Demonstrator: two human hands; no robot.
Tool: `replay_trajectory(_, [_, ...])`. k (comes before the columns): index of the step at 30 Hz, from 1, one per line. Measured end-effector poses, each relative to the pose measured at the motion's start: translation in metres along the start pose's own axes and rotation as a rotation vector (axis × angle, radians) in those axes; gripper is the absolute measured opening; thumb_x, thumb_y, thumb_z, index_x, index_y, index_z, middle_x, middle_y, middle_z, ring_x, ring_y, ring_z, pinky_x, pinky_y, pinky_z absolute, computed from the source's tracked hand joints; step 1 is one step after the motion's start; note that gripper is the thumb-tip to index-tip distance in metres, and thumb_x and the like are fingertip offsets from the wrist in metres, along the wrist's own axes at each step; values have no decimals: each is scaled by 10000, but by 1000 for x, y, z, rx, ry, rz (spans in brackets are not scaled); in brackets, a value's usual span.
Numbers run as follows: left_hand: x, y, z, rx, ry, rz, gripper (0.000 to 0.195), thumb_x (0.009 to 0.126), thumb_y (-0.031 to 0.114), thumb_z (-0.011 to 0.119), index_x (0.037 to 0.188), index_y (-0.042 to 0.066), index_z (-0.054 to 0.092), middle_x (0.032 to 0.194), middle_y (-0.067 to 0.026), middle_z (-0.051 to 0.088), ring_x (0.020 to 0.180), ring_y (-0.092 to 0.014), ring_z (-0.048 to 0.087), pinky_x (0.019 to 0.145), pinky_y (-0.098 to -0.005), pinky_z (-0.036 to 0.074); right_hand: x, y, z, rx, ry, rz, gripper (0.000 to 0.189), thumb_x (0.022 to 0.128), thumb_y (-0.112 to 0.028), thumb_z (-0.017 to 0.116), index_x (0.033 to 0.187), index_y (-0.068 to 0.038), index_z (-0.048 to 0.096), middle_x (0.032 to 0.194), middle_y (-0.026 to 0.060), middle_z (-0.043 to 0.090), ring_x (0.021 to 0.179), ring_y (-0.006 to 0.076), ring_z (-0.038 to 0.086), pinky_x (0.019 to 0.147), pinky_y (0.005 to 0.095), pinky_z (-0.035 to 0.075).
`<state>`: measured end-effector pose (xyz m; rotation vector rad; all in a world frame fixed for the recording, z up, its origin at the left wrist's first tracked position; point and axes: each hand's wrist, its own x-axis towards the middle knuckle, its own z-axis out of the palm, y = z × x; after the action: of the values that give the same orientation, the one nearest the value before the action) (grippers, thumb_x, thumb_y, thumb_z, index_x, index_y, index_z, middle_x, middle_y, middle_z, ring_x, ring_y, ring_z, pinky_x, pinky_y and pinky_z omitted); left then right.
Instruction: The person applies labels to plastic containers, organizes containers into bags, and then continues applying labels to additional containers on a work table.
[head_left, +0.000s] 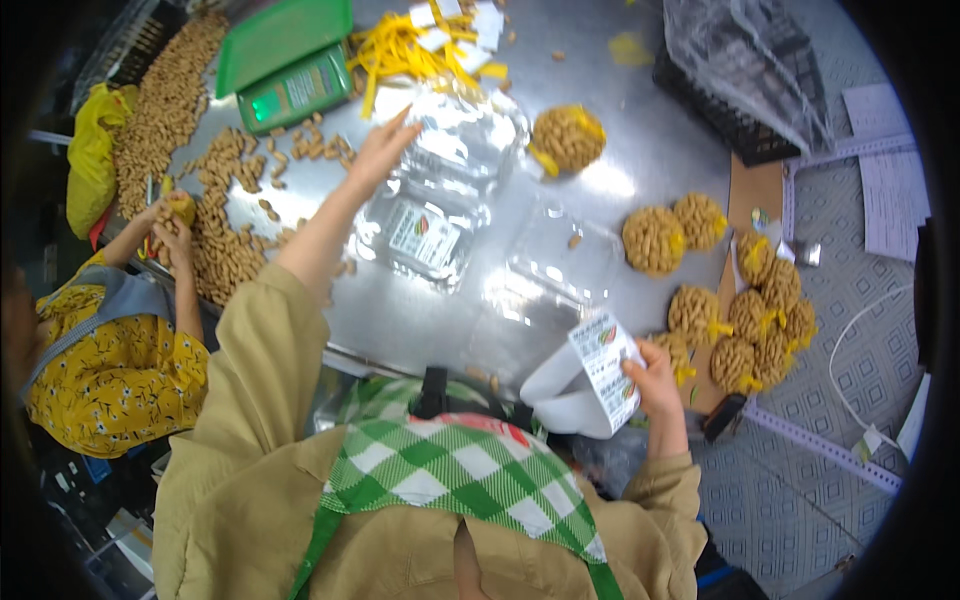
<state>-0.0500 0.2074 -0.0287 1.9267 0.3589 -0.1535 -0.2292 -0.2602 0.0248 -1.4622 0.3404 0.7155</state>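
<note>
My left hand (384, 154) reaches over the metal table, fingers stretched out, at the left edge of an open clear plastic clamshell (465, 146). Whether the fingertips touch it I cannot tell. The clamshell's nearer half carries a printed label (424, 234). In my right hand (654, 377) is a strip of printed labels (607, 367), its white backing (566, 405) looping down before my apron. Another clear plastic piece (555, 259) lies to the right, with a single peanut (574, 240) showing at it. A net bag of peanuts (568, 140) sits beyond it.
Several more net bags of peanuts (652, 241) sit at the right, some on a brown board (724, 307). A green scale (296, 86), yellow net strips (397, 45) and loose peanuts (225, 255) lie left. A co-worker's hands (172, 225) hold peanuts. A black crate (720, 112) stands far right.
</note>
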Motion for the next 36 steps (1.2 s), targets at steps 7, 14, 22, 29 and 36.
replay_trajectory(7, [10,4,-10,30,-10,-81,682,804,517,535,1384,173,428,1005,-118,577,914,-189,505,781,-336,420,2,-10,18,-2,-85,-61,170,813,-94,667,924,29,631,817,26,649,666,56,561,578,225,456])
replay_trajectory(14, [-100,55,70,38,-288,264,442,815,242,652,1216,78,564,1131,-95,581,1080,-195,515,865,-343,420,3,-25,36,-347,120,-211,103,862,-85,576,823,10,588,682,-27,523,602,40,472,507,222,388])
replay_trajectory(22, [-174,75,167,-432,-979,-316,431,852,286,655,1195,56,529,1102,-50,599,969,-136,579,792,-309,497,-2,-19,35,-288,30,-225,171,913,-142,559,818,-2,587,684,-56,521,622,8,456,520,199,371])
replay_trajectory(29, [-168,97,180,-623,-925,-426,237,854,255,650,1013,81,629,918,-22,667,847,-115,638,815,-331,508,-24,-10,14,-56,-207,-193,178,879,-167,605,957,-6,607,859,-33,599,759,37,523,652,211,435])
replay_trajectory(36, [-149,83,124,-430,-673,-156,124,849,187,640,931,93,631,879,-20,674,810,-106,628,795,-275,478,-49,61,-22,-246,-561,211,433,715,-136,760,1100,5,619,1040,39,653,918,110,600,816,278,473])
